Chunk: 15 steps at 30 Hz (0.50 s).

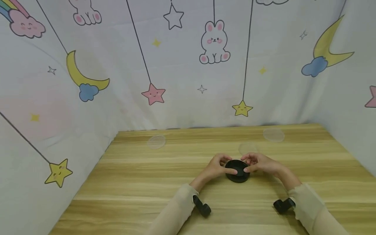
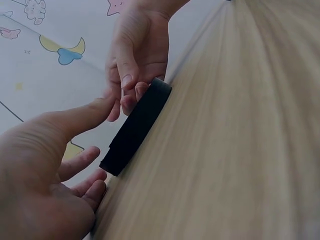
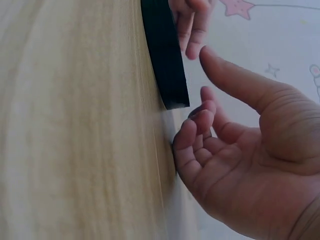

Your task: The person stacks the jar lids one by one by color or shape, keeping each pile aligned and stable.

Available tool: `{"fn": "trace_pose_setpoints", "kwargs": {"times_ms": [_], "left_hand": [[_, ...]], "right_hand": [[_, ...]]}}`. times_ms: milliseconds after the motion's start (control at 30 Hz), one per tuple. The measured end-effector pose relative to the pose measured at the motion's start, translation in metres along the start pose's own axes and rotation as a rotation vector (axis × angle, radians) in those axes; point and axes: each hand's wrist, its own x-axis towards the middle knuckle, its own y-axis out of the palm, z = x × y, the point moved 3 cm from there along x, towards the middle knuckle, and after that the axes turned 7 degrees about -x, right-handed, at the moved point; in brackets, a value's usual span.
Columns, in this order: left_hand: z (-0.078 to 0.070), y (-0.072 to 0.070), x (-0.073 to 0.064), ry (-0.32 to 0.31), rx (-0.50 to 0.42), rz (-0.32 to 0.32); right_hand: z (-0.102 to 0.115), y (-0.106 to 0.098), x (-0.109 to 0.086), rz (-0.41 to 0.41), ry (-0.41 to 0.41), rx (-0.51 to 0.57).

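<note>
Currently, a black disc point(image 1: 240, 173) lies flat on the wood table point(image 1: 138, 169), right of the middle, with a hand on either side.

Left hand point(image 1: 216, 167): at the disc's left edge, thumb reaching over the top, fingers bent loosely by the far-left rim. Gap between thumb and fingers wide, seen from the left wrist; nothing pinched. Whether the thumb touches the disc, cannot tell.

Right hand point(image 1: 262, 164): at the far-right edge, thumb straight and pointing in over the disc. Fingers loosely curled beside the rim, well spread from the thumb. From the right wrist, thumb and fingertips stand apart from the disc; nothing held.

Thumb tips near each other above the disc, the left one farther left.

Both arms in pale sleeves point(image 1: 176, 209), a black wrist camera on each: left camera point(image 1: 202, 206), right camera point(image 1: 283, 206).

Far part of table: three faint round patches, one at left point(image 1: 156, 142), one just beyond the right hand point(image 1: 248, 148), one farther right point(image 1: 274, 134); material unclear.

Beyond the table, a white curtain point(image 1: 188, 71) printed with a winking rabbit point(image 1: 214, 42), a pink star point(image 1: 153, 94), a yellow star point(image 1: 242, 109) and moons with blue clouds.
</note>
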Motion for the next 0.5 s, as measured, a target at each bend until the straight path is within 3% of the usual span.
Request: {"fn": "trace_pose_setpoints", "kwargs": {"times_ms": [233, 333, 500], "left_hand": [[-0.007, -0.002, -0.002, -0.072, -0.037, -0.038], [-0.016, 0.001, 0.003, -0.091, -0.045, -0.066], [-0.033, 0.007, 0.017, -0.071, -0.043, -0.110]], "right_hand": [[0.002, -0.006, -0.003, -0.079, -0.015, -0.009], [0.002, -0.016, -0.006, -0.133, -0.011, -0.020], [0.003, -0.032, -0.009, -0.203, -0.012, -0.042]]}}
